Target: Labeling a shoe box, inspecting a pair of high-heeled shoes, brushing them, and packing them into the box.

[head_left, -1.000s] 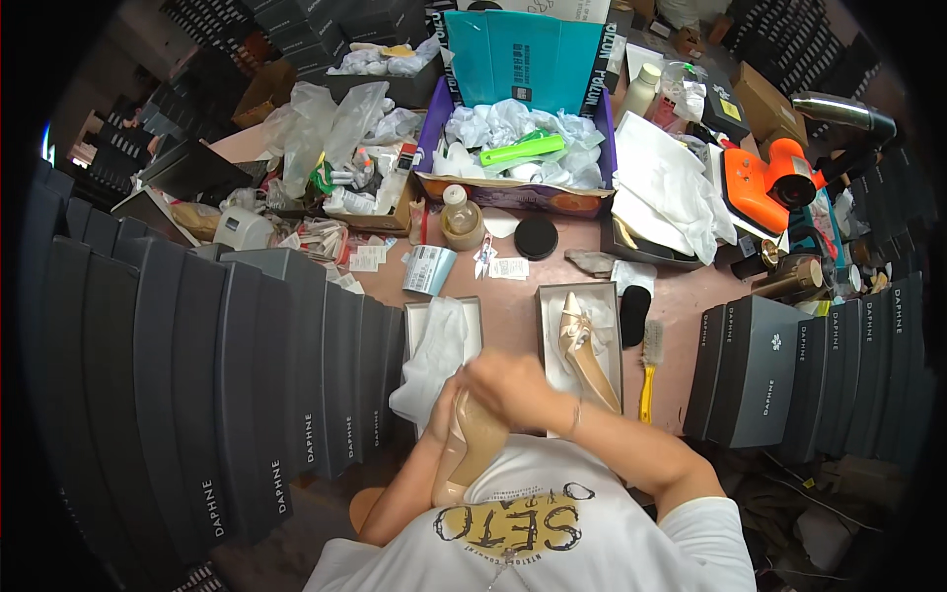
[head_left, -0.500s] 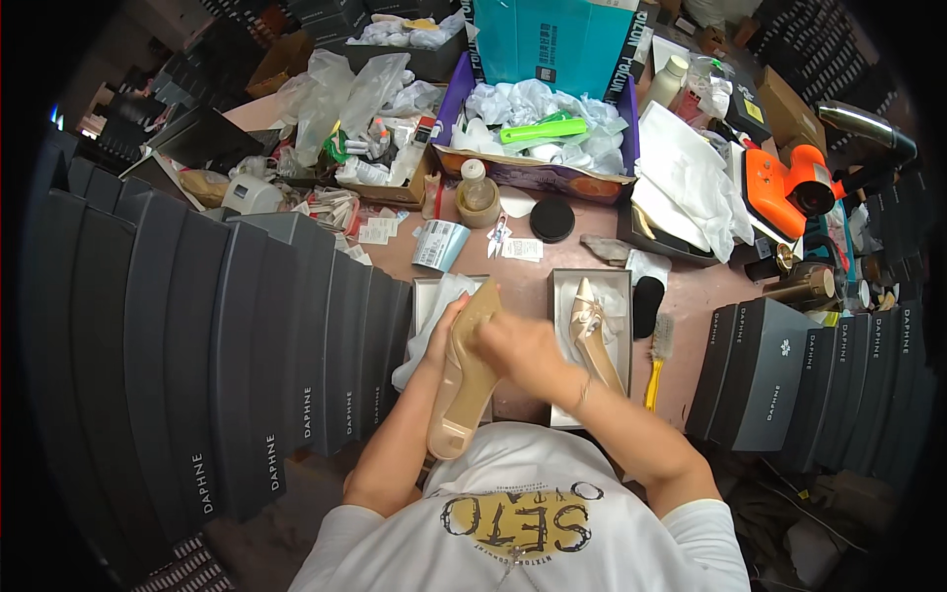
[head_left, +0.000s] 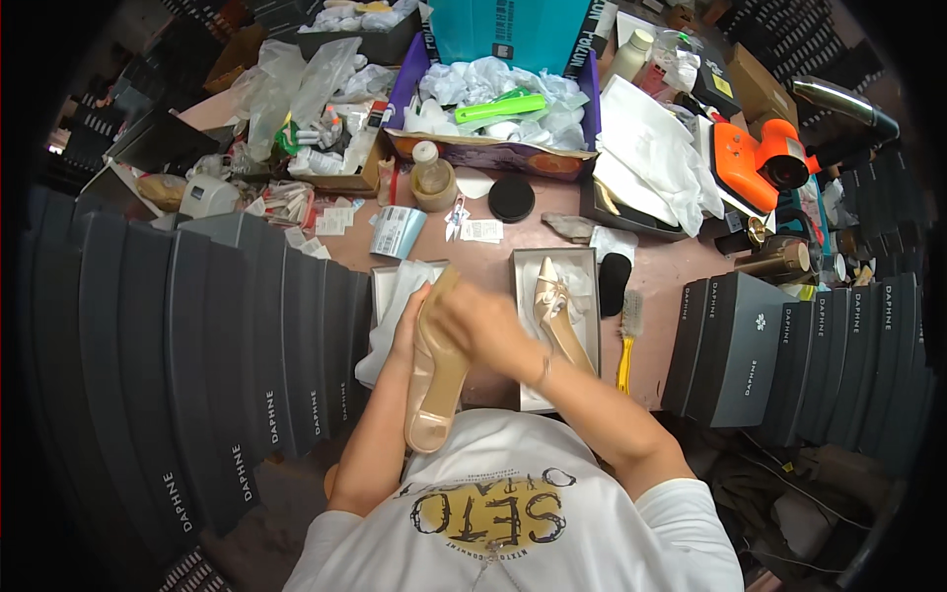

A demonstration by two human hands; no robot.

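Observation:
A beige shoe is held sole up before my chest, its toe end pointing away and its heel near my shirt. My left hand wraps round its left side near the toe. Closed and slightly blurred, my right hand presses on the front of the sole; its fingertips are hidden, and whatever they may hold cannot be made out. Right of it, a matching shoe with a bow lies in an open box. Another open box with white tissue paper sits beneath my left forearm.
Stacks of dark shoeboxes rise at both sides. Past the shoes are a bottle, a black round lid and a purple carton. A yellow-handled brush and an orange device are on the right.
The whole view has shifted, so the table's things sit farther left and higher. My right hand has moved slightly over the front of the sole; my left keeps its hold.

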